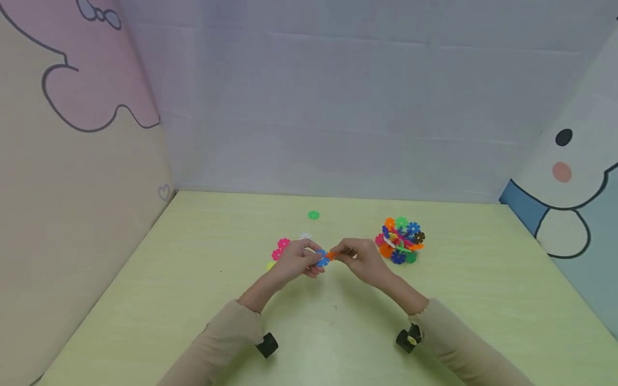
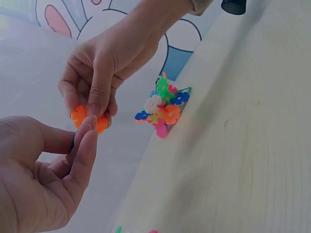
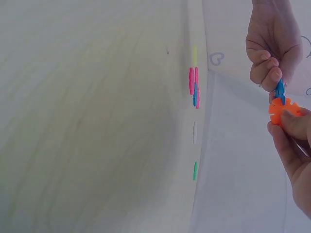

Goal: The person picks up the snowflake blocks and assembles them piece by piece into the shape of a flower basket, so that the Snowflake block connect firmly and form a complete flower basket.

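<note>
Here, left fingers (image 2: 82, 160) pinch a blue disc (image 1: 322, 259); right fingers (image 2: 100, 92), an orange disc (image 3: 277, 110) (both notched, flower-like); edges touching.

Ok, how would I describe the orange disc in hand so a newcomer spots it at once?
Over the pale wood-grain table, find the person's right hand, left of the multicoloured disc cluster in the head view. It pinches a notched orange disc. Unlike the cluster's orange discs, this one is held; its blue neighbour is in the left hand.

Hands (image 1: 293, 259) (image 1: 363, 260) pinching blue disc (image 1: 322, 260) against orange piece (image 1: 330, 255), multicoloured cluster (image 1: 400, 240) at right, pale green table (image 1: 502, 289)
</note>
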A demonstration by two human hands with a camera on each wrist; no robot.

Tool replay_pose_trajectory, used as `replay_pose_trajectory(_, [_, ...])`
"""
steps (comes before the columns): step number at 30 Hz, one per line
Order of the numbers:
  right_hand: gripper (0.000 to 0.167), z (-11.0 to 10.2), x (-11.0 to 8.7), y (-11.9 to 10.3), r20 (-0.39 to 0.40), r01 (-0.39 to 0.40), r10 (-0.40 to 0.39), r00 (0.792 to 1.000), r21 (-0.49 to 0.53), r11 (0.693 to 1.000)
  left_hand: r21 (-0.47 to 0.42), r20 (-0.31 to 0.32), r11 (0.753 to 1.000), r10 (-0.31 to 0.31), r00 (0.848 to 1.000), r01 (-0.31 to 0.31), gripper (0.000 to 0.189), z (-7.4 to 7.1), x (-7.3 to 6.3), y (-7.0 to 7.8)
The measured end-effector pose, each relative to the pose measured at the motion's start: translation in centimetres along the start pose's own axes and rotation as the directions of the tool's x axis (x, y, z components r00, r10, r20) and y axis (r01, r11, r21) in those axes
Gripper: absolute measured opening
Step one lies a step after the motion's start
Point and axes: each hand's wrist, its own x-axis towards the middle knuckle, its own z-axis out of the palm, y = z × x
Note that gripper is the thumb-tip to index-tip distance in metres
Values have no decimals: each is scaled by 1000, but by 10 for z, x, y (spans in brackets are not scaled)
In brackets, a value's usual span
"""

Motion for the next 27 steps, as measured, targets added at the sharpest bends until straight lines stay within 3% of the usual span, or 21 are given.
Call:
replay_pose_trajectory(8, [8, -8, 4, -15, 36, -32, 32, 999, 1, 999, -13, 8, 1000, 20, 1000, -20, 20, 3, -4, 4])
replay_pose_trajectory(11, [7, -8, 8, -10, 83, -69, 69, 994, -6, 998, 8, 19, 1000, 13, 1000, -13, 20, -3, -3, 0])
replay_pose_trajectory(14, [14, -3, 13, 7, 125, -121, 117, 985, 29, 992, 28, -32, 999, -17, 999, 18, 19, -13, -3, -4])
replay_pose_trajectory(18, [22, 3, 18, 18, 196, -206, 190, 962, 61, 977, 12, -133, 998, -59, 989, 61, 16, -31, -7, -9])
replay_pose_trajectory(22, [24, 14, 21, 22, 284, -264, 240, 928, 49, 963, 21, -195, 997, -75, 978, 81, 18, -50, -12, -13])
replay_pose_trajectory(27, [27, 36, 30, 23, 394, -334, 296, 870, 30, 942, 35, -247, 994, -88, 965, 100, 20, -70, -19, -18])
